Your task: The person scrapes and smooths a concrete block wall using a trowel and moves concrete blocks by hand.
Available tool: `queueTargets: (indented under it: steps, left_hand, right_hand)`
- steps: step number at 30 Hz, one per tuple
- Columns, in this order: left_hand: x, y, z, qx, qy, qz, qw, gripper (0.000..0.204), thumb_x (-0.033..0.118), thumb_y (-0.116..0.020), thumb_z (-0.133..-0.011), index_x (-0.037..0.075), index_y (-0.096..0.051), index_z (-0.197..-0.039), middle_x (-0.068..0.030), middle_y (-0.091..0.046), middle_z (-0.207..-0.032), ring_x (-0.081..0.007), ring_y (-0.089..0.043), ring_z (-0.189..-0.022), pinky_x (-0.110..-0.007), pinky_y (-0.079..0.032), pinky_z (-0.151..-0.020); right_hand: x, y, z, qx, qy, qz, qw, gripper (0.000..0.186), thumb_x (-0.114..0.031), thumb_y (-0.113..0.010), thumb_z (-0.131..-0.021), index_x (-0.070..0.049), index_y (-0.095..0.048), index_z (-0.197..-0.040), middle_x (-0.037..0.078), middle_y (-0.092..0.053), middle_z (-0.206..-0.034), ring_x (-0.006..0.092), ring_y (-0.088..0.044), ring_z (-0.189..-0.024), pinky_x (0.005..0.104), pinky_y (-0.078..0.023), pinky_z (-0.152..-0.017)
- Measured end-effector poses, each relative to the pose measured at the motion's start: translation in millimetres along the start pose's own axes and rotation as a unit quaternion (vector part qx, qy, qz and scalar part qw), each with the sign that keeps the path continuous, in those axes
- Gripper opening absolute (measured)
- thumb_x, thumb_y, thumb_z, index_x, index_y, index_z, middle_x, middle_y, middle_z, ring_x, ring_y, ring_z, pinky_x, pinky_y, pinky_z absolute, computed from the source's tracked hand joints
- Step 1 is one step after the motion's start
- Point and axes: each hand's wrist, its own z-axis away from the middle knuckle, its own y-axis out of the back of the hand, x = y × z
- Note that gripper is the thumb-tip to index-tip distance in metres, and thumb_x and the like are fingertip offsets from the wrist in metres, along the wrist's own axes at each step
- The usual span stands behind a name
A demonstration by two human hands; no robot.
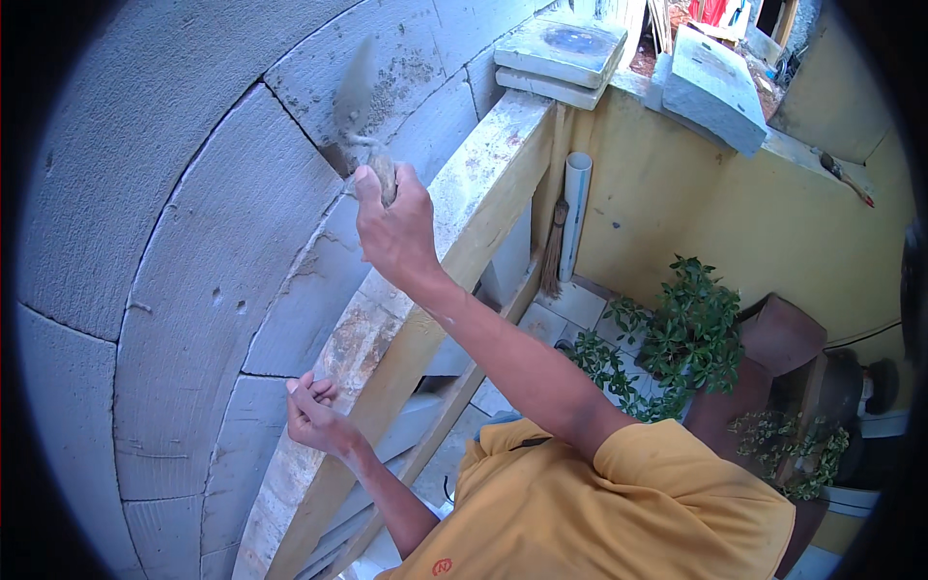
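My right hand (398,227) is wrapped round the handle of a trowel (356,101). Its blade points up and away, blurred against the grey block wall (184,280). Rough mortar marks the blocks around the blade, and a dark gap in a joint shows just below it. Lower down, my left hand (324,423) is held near the wall by the narrow ledge (362,333), its fingers curled in with nothing visible in them. Whether that hand touches the ledge is unclear.
Stacked pale blocks (561,50) sit at the ledge's far end. Another block (713,89) and a brush (846,179) lie on the yellow wall (667,193). Below stand a white pipe (576,213), a broom (555,246) and a leafy plant (691,324).
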Motion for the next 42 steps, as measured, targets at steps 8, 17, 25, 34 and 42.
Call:
queueTargets:
  steps: [8, 17, 25, 34, 42]
  left_hand:
    - [-8, -12, -1, 0.007, -0.025, -0.015, 1.000, 0.049, 0.033, -0.055, -0.111, -0.011, -0.077, -0.102, -0.0122, -0.070, -0.077, -0.0170, -0.064, -0.066, -0.028, -0.051, -0.064]
    - [30, -31, 35, -0.110, -0.022, 0.067, 0.991, 0.053, 0.036, -0.042, -0.111, -0.008, -0.071, -0.118, -0.0132, -0.071, -0.096, -0.0184, -0.065, -0.092, -0.033, -0.046, -0.083]
    - [78, -179, 179, -0.581, 0.107, 0.204, 0.781, 0.063, 0.037, -0.062, -0.107, -0.006, -0.049, -0.152, -0.0154, -0.065, -0.137, -0.0211, -0.062, -0.124, -0.036, -0.048, -0.105]
    - [138, -312, 281, -0.636, 0.090, 0.300, 0.705, 0.035, 0.024, -0.054, -0.114, -0.001, -0.052, -0.139, -0.0134, -0.063, -0.130, -0.0214, -0.062, -0.124, -0.036, -0.048, -0.110]
    - [208, -468, 269, -0.459, 0.049, 0.231, 0.856, 0.029, 0.027, -0.075, -0.102, 0.006, -0.057, -0.096, -0.0018, -0.059, -0.081, -0.0102, -0.057, -0.073, -0.027, -0.048, -0.066]
  right_hand:
    - [21, 48, 13, -0.010, -0.279, -0.108, 0.954, 0.038, -0.039, -0.061, -0.108, -0.004, -0.050, -0.098, 0.005, -0.057, -0.075, 0.0126, -0.055, -0.053, 0.0328, -0.048, -0.042]
    - [6, 211, 71, -0.156, -0.225, -0.078, 0.958, 0.034, -0.035, -0.059, -0.110, -0.001, -0.064, -0.105, 0.001, -0.057, -0.073, 0.0086, -0.053, -0.056, 0.0286, -0.044, -0.052]
    - [-1, 301, 53, -0.104, -0.233, -0.109, 0.961, 0.027, -0.025, -0.052, -0.110, -0.001, -0.064, -0.110, 0.005, -0.062, -0.077, 0.0107, -0.054, -0.055, 0.0279, -0.046, -0.053]
    - [-4, 431, -24, 0.120, 0.037, 0.287, 0.950, 0.020, -0.016, -0.056, -0.105, 0.003, -0.065, -0.103, 0.012, -0.066, -0.088, 0.0179, -0.066, -0.068, 0.0327, -0.052, -0.062]
    - [-6, 590, -189, 0.233, -0.284, -0.041, 0.929, 0.092, -0.072, -0.065, -0.093, 0.004, -0.053, -0.143, 0.018, -0.065, -0.118, 0.0277, -0.068, -0.103, 0.0465, -0.059, -0.085]
